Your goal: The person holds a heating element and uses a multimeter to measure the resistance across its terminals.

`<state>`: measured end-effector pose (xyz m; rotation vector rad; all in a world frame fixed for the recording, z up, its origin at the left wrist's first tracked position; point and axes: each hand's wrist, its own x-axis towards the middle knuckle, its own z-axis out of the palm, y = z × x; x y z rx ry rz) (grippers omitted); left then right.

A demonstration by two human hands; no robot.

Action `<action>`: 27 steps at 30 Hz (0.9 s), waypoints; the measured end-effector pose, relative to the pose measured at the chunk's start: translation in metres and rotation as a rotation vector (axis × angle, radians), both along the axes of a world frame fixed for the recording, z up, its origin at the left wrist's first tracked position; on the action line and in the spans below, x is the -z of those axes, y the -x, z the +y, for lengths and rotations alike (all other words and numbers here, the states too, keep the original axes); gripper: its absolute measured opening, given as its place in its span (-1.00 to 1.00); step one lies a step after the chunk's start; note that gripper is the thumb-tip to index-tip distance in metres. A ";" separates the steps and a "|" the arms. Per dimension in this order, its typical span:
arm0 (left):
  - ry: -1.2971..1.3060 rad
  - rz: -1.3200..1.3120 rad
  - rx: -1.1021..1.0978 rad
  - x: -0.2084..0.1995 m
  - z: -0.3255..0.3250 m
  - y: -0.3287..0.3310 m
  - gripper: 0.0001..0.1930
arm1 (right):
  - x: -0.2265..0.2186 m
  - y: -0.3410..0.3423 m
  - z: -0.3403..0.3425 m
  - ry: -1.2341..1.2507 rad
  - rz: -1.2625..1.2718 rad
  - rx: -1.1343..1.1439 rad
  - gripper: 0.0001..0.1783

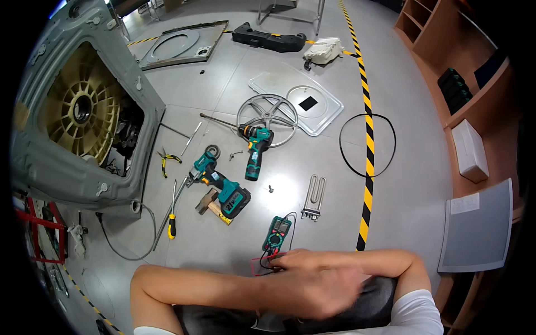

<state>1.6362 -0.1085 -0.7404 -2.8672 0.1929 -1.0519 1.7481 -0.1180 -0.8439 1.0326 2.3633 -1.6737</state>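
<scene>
Arms [212,290] of mine cross low over my dark trousers [379,293]. My left hand [332,291] is on top and smeared, so I cannot tell if its fingers are together, apart or clamped on something. My right hand [296,259] pokes out under it, down by the meter's wires. I cannot tell if it is pinching the red wire [252,268] or just next to it.

The green meter [275,237] lies on its back on the floor just past that hand, top away from me, I think so I can read it. To its right is the bent metal heater [311,213], pin end toward me, maybe so I can get at the pins.

To the left, the hammer [206,202] and big power tool [220,184] lie close together, perhaps for easy grabbing. Farther, the drill [257,151] laps the spoked wheel [267,115], and the wheel laps a pale panel [321,120]. A thin belt [340,144] lies off to the right, over the striped tape [369,145], maybe so nothing squashes it.
</scene>
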 end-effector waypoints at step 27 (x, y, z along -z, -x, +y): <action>1.218 0.895 -0.183 0.099 0.090 0.077 -0.66 | -0.023 0.002 0.043 0.168 -0.009 0.355 -0.75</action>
